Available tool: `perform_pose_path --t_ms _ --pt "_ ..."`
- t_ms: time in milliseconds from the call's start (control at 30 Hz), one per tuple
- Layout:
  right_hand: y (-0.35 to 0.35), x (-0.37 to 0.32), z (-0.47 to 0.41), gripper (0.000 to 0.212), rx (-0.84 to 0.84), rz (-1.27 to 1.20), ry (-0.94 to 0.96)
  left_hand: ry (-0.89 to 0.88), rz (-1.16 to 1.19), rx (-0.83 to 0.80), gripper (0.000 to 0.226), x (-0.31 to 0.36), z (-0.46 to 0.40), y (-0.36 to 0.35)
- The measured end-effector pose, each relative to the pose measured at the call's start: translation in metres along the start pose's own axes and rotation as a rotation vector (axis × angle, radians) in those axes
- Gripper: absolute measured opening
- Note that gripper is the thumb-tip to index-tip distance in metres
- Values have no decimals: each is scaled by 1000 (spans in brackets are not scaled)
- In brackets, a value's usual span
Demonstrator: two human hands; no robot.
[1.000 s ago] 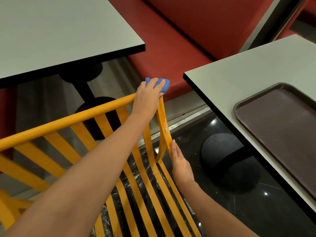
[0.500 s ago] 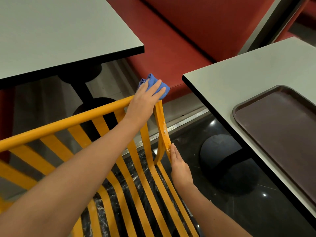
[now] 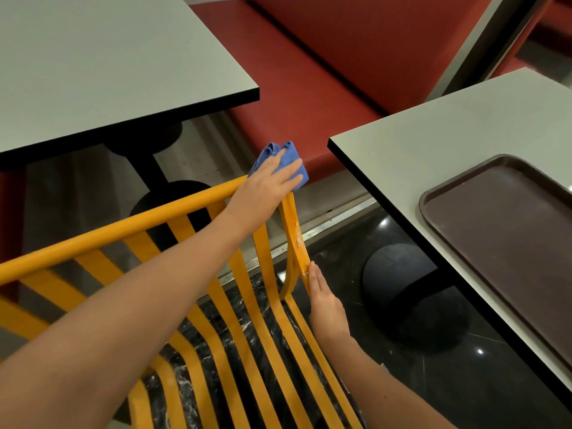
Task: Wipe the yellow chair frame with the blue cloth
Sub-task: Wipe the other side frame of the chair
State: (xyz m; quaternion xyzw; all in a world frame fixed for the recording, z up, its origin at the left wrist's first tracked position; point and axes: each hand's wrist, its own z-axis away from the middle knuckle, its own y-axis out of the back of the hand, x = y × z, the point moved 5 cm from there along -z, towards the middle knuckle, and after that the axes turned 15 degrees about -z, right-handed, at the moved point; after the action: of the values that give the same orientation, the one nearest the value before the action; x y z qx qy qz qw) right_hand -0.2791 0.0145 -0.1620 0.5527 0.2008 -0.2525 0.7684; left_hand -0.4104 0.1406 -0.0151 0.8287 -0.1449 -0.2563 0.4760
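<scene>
**At the far corner of the chair back: cloth on the top rail**

At the far right corner of the yellow chair frame [image 3: 130,226], where the top rail bends down into the side upright, the left hand [image 3: 263,188] presses the blue cloth [image 3: 289,162] flat against the metal. Its fingers lie almost straight over the folded cloth; whether the thumb hooks under the rail is hidden. The right hand [image 3: 326,301] rests open, fingers straight, against the outer edge of the side upright lower down, near the seat slats, steadying the chair.

To do this step well, the cloth should probably wrap round the corner, not just skim its top, so the underside and outer face get covered. Pale specks show on the side upright between the two hands; these likely need firmer, repeated strokes. Drawing the cloth down that upright toward the bracing hand looks like the natural path. Keeping the brace firm should stop the chair sliding toward the bench [image 3: 433,144] on the right, which carries a brown tray [image 3: 433,193].
</scene>
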Motion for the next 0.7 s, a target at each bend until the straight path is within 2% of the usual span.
perform_pose_path --t_ms 133,267,333,433,533,700 --pt "-1 1 1 93 -2 8 4 -176 -181 82 46 11 13 -7" --pt "-1 3 0 94 -6 26 6 -285 -122 -10 52 29 35 -21" --pt "-1 3 -1 94 -10 26 12 -292 -112 -34 55 33 37 -20" --pt "0 4 -2 93 -17 21 10 -240 -136 59 46 21 9 -3" --pt "-1 4 -1 93 -10 16 1 -200 -186 105 47 5 -10 7" --pt "-1 4 -1 94 -8 6 9 -257 -151 88 28 28 21 -12"
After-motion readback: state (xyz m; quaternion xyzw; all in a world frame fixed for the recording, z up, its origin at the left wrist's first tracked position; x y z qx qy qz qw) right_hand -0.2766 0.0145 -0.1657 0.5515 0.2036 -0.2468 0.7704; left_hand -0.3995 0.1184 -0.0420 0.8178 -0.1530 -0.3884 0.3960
